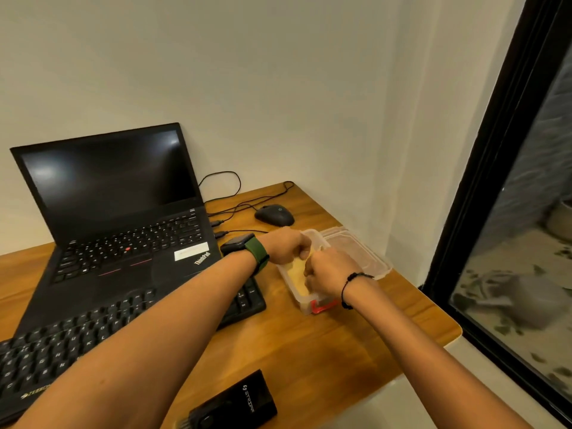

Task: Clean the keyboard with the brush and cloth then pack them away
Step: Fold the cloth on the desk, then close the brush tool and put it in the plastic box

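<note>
A clear plastic box (pixel 305 306) stands on the wooden desk, right of the black external keyboard (pixel 62 339). A yellow cloth (pixel 297 275) lies inside the box. My left hand (pixel 286 246) and my right hand (pixel 328 275) are both over the box with fingers curled on the cloth. Something red (pixel 320 306) shows through the box's near wall. The brush (pixel 185 424), with dark bristles, peeks in at the bottom edge by a black case.
The box's clear lid (pixel 362 252) lies just behind it. An open black laptop (pixel 123 212) stands at the left, with a black mouse (pixel 274 215) and cables behind the box. A black case (pixel 238 400) lies near the front edge. The desk's right edge (pixel 445 323) meets a dark window frame.
</note>
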